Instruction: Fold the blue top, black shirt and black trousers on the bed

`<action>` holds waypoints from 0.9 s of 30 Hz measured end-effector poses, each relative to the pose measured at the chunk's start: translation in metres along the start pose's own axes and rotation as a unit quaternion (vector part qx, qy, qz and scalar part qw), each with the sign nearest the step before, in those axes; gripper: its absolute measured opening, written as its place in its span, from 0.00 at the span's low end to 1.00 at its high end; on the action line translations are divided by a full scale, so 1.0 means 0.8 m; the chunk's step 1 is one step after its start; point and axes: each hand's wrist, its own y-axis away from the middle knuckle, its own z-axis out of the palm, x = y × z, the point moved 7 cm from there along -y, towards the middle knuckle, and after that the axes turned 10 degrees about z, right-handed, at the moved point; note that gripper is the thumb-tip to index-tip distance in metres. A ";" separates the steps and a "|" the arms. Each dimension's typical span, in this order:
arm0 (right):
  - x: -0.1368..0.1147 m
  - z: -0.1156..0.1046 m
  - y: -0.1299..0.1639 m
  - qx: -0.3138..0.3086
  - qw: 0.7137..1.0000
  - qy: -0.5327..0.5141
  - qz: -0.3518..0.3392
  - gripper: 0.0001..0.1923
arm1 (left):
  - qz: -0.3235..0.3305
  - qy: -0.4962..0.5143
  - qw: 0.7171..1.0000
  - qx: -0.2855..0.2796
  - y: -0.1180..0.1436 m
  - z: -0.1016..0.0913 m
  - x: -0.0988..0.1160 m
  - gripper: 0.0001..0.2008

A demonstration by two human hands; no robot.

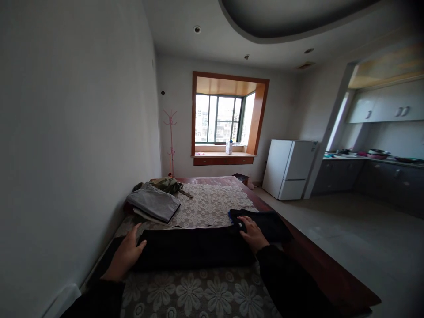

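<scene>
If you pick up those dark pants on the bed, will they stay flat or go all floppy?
Probably floppy: the dark pants are soft cloth lying flat under the left hand and right hand. They would likely sag and unfold if lifted at one end. They seem unlikely to slide much on the lacy bedcover.

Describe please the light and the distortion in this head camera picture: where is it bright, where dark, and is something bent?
Head view: daylight comes only from the wood-framed bay window, which is overexposed; the room is dim, the corners darken; the long black folded garment under the left hand and right hand shows almost no detail; the wide lens bends the walls and ceiling.
</scene>
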 end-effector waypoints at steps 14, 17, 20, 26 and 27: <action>0.007 0.068 -0.017 0.051 0.997 0.064 -0.012 0.12 | -0.031 -0.081 0.996 -0.014 -0.016 0.067 -0.043 0.26; 0.008 0.065 -0.013 0.067 0.997 0.041 -0.023 0.12 | -0.021 -0.062 0.998 -0.006 -0.018 0.068 -0.047 0.25; 0.002 0.059 -0.011 0.071 0.997 0.012 -0.039 0.10 | -0.001 -0.032 0.999 0.008 -0.022 0.066 -0.045 0.23; -0.006 0.025 0.001 0.068 0.994 -0.068 -0.054 0.12 | 0.011 0.025 0.999 0.042 -0.023 0.060 -0.043 0.21; -0.007 0.018 0.005 0.065 0.993 -0.080 -0.056 0.12 | 0.006 0.032 0.998 0.047 -0.023 0.059 -0.043 0.21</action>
